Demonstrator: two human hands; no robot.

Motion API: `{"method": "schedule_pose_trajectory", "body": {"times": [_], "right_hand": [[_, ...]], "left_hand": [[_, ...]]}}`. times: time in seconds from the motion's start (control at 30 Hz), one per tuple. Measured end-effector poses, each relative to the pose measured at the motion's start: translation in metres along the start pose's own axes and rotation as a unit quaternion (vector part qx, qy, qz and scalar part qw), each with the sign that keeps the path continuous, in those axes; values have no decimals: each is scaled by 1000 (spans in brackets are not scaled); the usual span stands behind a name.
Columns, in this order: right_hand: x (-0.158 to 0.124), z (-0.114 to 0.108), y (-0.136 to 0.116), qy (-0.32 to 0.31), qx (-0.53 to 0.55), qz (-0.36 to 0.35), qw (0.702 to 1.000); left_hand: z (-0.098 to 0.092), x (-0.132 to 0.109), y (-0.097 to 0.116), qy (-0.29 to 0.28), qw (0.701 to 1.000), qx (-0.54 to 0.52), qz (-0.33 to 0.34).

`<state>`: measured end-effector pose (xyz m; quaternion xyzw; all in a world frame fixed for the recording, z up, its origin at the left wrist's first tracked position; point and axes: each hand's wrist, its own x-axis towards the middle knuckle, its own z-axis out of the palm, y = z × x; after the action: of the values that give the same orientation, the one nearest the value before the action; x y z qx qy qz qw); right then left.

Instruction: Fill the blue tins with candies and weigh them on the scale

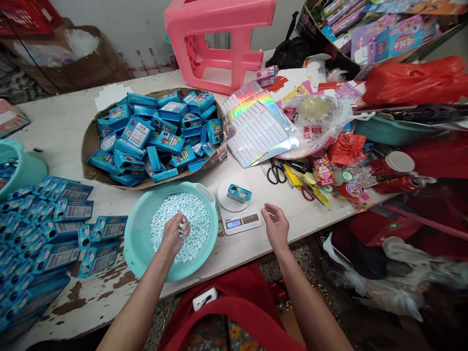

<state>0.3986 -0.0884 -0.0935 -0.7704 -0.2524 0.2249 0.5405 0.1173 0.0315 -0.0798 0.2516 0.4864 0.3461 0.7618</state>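
Pink stool (219, 41), scissors (276, 171), holographic sheets (256, 124), red bag (413, 80)

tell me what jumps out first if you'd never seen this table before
A heap of bright blue printed cardboard boxes fills a brown tray at the table's middle. In front of it, the left hand digs into small white tablets in a round turquoise plastic basin. The right hand hangs open beside a small white digital scale carrying one blue box.

Scale (239, 217) right of basin (141, 253)
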Motion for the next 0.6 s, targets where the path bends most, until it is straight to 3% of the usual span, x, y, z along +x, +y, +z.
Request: {"method": "schedule_pose_trajectory", "body": {"times": [0.17, 0.33, 0.43, 0.6], "right_hand": [[3, 9, -6, -20, 8, -4, 1000], [13, 29, -15, -77, -1, -46, 996], [26, 48, -22, -114, -23, -85, 990], [36, 60, -39, -150, -73, -140, 976]], "left_hand": [[7, 9, 1, 12, 998, -56, -15], [18, 25, 1, 26, 980, -161, -113], [49, 31, 14, -3, 978, -182, -103], [128, 39, 40, -53, 984, -169, -14]]}}
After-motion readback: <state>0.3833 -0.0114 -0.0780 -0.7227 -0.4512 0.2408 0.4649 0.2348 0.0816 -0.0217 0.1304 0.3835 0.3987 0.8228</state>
